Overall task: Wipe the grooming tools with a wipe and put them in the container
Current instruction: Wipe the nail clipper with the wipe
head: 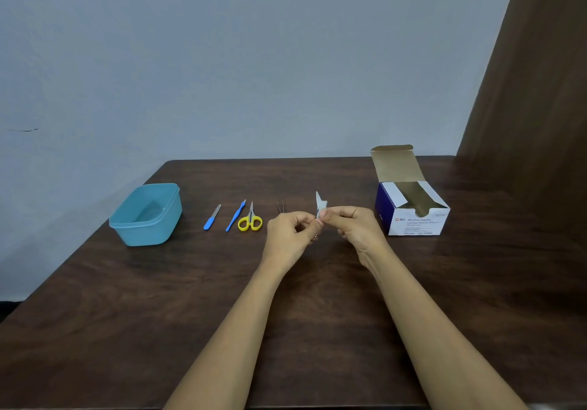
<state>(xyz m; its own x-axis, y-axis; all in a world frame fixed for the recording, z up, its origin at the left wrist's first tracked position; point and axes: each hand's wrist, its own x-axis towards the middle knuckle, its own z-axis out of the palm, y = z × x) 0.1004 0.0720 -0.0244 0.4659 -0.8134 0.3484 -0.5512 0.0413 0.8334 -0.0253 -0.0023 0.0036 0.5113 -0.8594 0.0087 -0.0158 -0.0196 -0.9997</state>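
Two hands pinch a wipe packet (320, 203) upright, left hand (290, 228) and right hand (349, 223), just left of the box (413, 217) printed "BD Alcohol Swabs". Farther left of the box lie tweezers (280, 208), yellow scissors (250, 221), a blue pick (235, 216) and a blue file (212, 218), tips pointing away; the teal container (144, 228) sits farthest, by the table (317, 314) edge.

thin tool (280, 207) partly hidden (behind left hand (290, 231))

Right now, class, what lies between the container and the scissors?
Two blue-handled tools: a file and a thinner pick, shown in the head view.
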